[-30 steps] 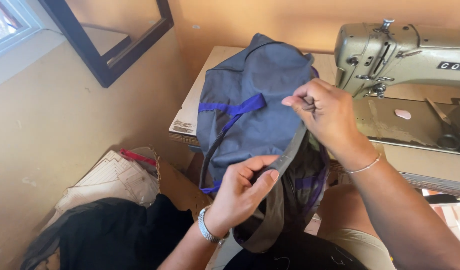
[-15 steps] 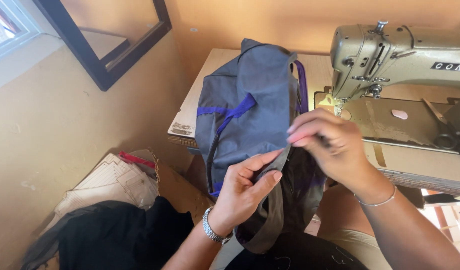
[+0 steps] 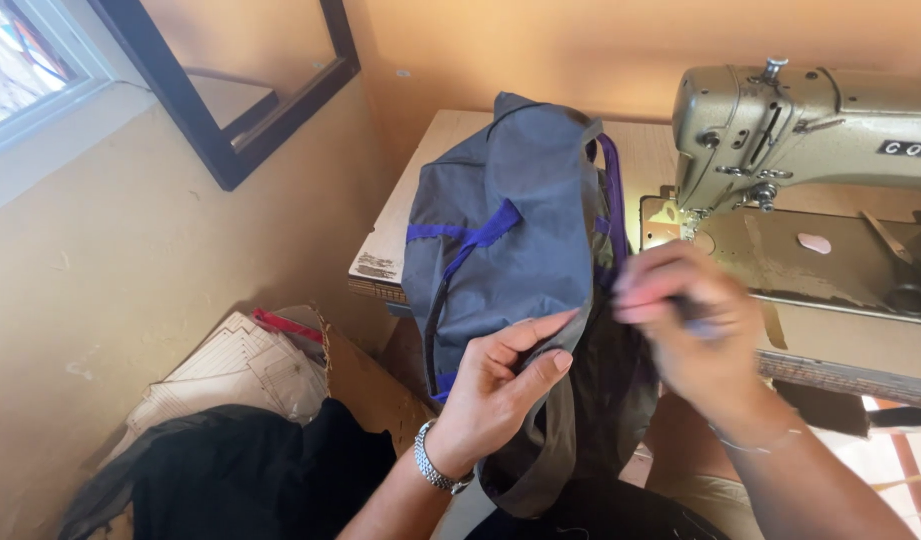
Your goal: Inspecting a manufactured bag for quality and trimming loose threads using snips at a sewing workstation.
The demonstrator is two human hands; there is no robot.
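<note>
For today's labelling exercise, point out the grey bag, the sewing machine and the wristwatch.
grey bag (image 3: pixel 511 270), head view, front panel.
sewing machine (image 3: pixel 741 120), head view, head casing.
wristwatch (image 3: pixel 436 470), head view, metal band.

The grey bag (image 3: pixel 511 250) is matt woven cloth with purple webbing trim (image 3: pixel 471 235), and its grey strap (image 3: pixel 551 440) looks like smooth, dull fabric where the left hand (image 3: pixel 501 395) pinches it. Behind it the sewing machine (image 3: pixel 811 130) is painted metal, olive and faintly glossy, with bright steel fittings, standing on a pale wooden table (image 3: pixel 421 190) whose near left edge is chipped and rough. The wristwatch (image 3: pixel 436 470) has a shiny metal link band.
</note>
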